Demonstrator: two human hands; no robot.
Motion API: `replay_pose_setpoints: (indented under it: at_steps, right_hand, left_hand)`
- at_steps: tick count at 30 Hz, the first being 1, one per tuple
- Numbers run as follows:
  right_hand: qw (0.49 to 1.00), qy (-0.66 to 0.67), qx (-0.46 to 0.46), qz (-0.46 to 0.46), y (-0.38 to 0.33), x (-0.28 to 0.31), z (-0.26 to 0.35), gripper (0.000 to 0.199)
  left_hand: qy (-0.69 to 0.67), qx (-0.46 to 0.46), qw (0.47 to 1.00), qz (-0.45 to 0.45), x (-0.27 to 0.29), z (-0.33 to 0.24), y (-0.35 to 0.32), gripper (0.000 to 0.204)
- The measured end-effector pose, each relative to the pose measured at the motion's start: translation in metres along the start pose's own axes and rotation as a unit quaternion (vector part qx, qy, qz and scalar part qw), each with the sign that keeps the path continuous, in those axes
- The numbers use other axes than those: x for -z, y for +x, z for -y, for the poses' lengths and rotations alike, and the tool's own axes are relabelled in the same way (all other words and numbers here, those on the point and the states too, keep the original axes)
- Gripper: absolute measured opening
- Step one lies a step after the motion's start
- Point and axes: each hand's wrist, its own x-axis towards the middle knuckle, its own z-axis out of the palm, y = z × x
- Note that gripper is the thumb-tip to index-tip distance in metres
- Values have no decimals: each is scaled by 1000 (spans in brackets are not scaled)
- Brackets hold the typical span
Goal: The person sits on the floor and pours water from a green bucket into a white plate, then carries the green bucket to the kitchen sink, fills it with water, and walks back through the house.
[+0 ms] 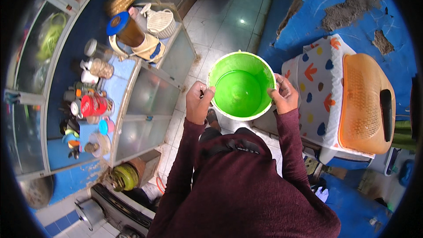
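Observation:
A green plastic bucket (240, 89) with a white rim is held in front of my chest, above the tiled floor. It looks empty inside. My left hand (198, 102) grips its left rim and my right hand (284, 94) grips its right rim. Both arms wear dark red sleeves.
A glass-fronted cabinet (145, 101) stands at my left, its blue top crowded with jars, a red tin (93, 105) and a brown jar with a blue lid (124, 29). At my right is a box under a patterned cloth (317, 92) with an orange basket (365, 103) on it. White floor tiles (224, 22) stretch ahead.

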Motion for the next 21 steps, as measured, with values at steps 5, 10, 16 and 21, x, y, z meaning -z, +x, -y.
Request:
replay_pose_setpoints:
  at_steps: [5,10,16,21]
  right_hand:
    - [1000,7,-1,-22,39,-49,4,42]
    - [999,15,2,-44,77,-82,-2,42]
    - [998,16,2,-53,126,-108,4,43]
    - [998,12,6,-63,176,-112,-5,44]
  left_hand:
    - [9,-6,999,33,36,-4,64,23]
    - [22,0,998,52,55,-17,117,21]
    - [3,-5,998,55,63,-14,177,23]
    - [-5,1,998,68,56,-8,227,20]
